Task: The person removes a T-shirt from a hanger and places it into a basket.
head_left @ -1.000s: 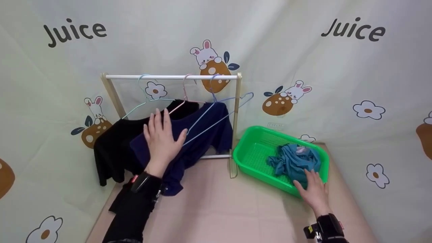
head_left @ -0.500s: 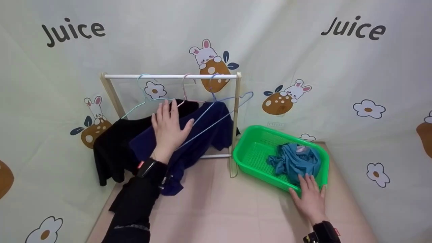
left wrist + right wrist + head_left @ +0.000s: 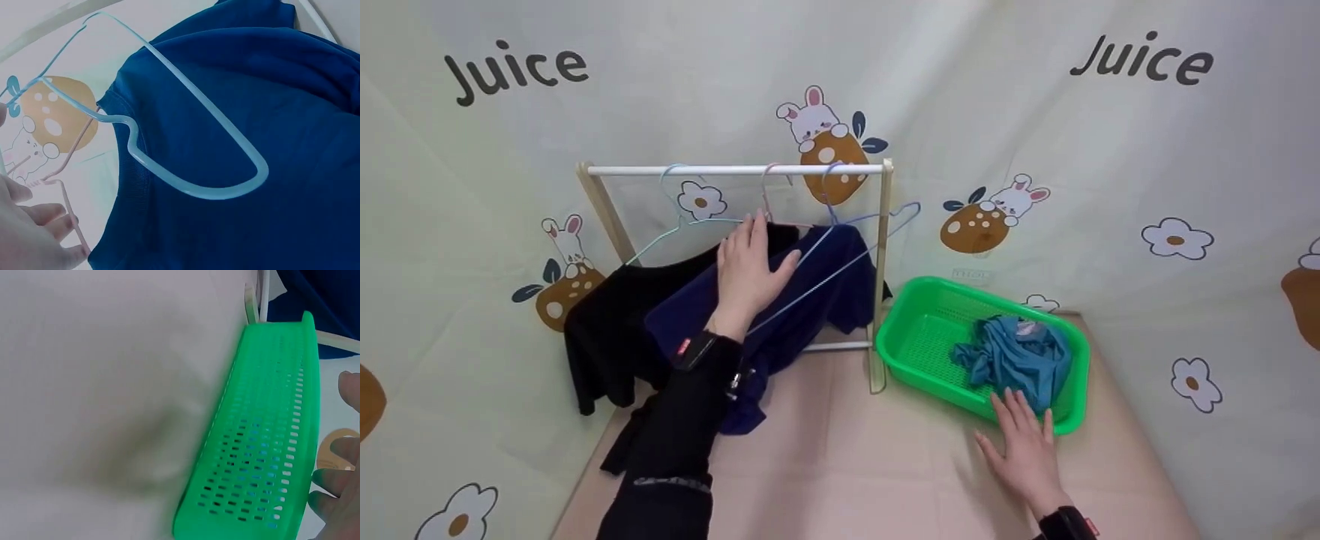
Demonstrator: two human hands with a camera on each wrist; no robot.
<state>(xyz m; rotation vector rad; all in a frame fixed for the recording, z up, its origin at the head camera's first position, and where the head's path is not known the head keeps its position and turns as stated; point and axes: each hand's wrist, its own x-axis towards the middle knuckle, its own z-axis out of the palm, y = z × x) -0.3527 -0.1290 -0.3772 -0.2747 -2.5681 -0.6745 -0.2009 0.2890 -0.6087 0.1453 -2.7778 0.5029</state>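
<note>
My left hand [image 3: 750, 274] is spread in front of the clothes rack, its fingers straight. In the left wrist view its fingertips [image 3: 76, 256] overlap the pink hanger [image 3: 67, 205], which carries a dark blue shirt [image 3: 225, 112]. A blue hanger [image 3: 840, 270] hangs from the rod at the right, with no garment on it. A black top [image 3: 615, 322] hangs on the mint-green hanger [image 3: 660, 240] at the left. My right hand [image 3: 1026, 454], fingers straight and apart, is at the near rim of the green basket [image 3: 915, 375]. Inside lies a crumpled teal garment [image 3: 1024, 360].
The rack's white rod [image 3: 720, 171] runs between two wooden uprights, the right one [image 3: 881, 277] close beside the basket. A pink cloth [image 3: 870, 465] covers the table. Behind stands a printed fabric backdrop [image 3: 997, 112].
My left hand has moved up and to the right along the shirt. My right hand has drawn back from over the teal garment, toward me and to the left.
</note>
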